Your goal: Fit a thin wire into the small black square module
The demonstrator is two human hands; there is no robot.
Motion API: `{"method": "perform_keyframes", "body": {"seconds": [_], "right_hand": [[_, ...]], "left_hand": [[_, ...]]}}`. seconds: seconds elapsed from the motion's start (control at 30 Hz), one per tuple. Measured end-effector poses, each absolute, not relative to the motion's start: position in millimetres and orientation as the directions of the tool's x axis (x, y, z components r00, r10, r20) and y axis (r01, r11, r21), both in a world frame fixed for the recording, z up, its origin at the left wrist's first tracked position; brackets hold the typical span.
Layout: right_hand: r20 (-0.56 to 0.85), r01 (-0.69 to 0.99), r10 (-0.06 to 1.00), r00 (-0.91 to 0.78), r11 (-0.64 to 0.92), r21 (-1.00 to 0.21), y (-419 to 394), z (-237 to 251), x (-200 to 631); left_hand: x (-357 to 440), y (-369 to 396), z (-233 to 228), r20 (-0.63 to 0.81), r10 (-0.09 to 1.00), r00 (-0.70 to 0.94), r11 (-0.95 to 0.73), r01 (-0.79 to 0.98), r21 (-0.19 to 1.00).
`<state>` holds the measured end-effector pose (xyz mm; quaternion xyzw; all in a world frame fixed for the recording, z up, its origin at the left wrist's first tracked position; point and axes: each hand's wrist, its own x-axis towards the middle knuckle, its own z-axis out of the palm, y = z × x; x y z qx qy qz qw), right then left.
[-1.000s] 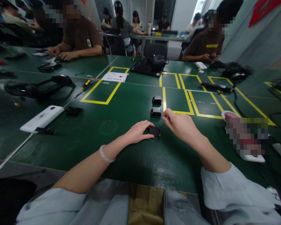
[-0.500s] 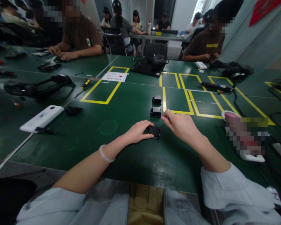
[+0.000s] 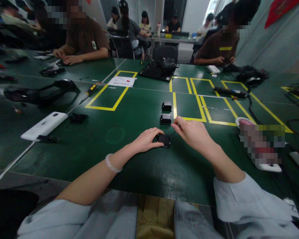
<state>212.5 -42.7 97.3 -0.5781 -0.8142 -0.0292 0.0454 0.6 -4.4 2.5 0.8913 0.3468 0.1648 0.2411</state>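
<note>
Box (image 3: 164,139), small and black, sits on the green table (image 3: 139,166) just below the centre of the frame, flat on the surface, between the person's two hands.

Largest items first. The table fills most of the view and carries yellow tape outlines (image 3: 109,96) toward the upper centre. A black headset (image 3: 37,93) lies at the left edge; a white pack (image 3: 45,125) lies below it, left of centre. A black tray (image 3: 159,69) stands at the upper centre. Two more boxes, the near one (image 3: 165,119) and the far one (image 3: 166,106), line up above the held one, apart from it and from each other.

Hands. The left hand (image 3: 147,139) lies over the box's left side, fingers curled on its top and edge, pinning it to the table. The right hand (image 3: 191,132) sits just right of the box with thumb and forefinger pinched together on a thin dark tool or wire (image 3: 173,133) that runs down to the box's upper right corner; which of the two it is cannot be told.

Step in hand, as a judgement: a fine fitting operation at the box's right corner, with the box braced. The next move calls for a steady left-hand brace and small, controlled motion of the pinched fingertips, since the part is thin and the contact point is small.
</note>
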Motion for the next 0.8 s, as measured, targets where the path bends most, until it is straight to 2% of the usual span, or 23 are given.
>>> {"method": "perform_keyframes", "body": {"seconds": [0.33,0.57,0.8], "right_hand": [[0.158,0.935,0.930,-0.331,0.346,-0.078,-44.2,97.3,212.7],[0.092,0.952,0.948,-0.305,0.306,-0.001,-42.0,98.3,212.2],[0.156,0.929,0.927,-0.342,0.358,-0.092,-43.8,97.2,213.5]], "left_hand": [[0.7,-4.1,2.7,0.128,0.692,0.710,-0.652,0.539,0.533],[0.2,-4.0,1.8,0.133,0.696,0.705,-0.644,0.531,0.551],[0.3,-3.5,1.5,0.128,0.694,0.709,-0.652,0.541,0.531]]}}
